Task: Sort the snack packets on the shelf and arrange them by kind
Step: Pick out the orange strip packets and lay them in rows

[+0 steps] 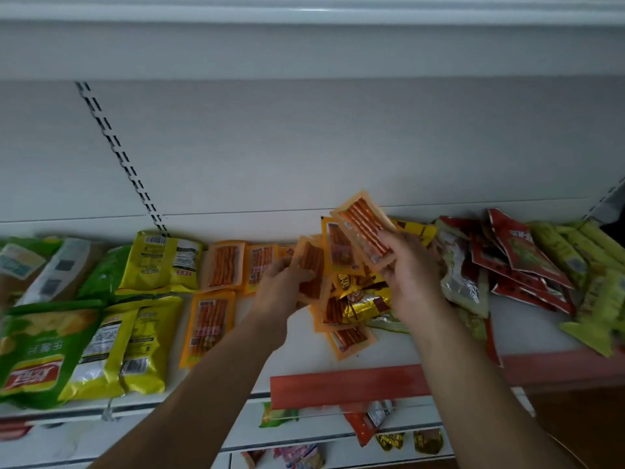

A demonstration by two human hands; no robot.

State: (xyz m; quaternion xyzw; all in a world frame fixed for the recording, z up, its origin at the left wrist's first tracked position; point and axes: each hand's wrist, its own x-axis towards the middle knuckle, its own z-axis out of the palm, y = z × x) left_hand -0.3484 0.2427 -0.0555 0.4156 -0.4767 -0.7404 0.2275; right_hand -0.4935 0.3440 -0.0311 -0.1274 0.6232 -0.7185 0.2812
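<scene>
Orange packet (367, 230) in right hand (411, 272), tilted above shelf (389, 350) pile.

- Many orange packets (212, 321) of red sticks lie flat on the shelf (385, 350).
- One raised orange packet (363, 228) tilts above them.
- Some yellow chip bags (162, 262) lie left.
- More red packets (517, 252) sit piled right.
</scene>
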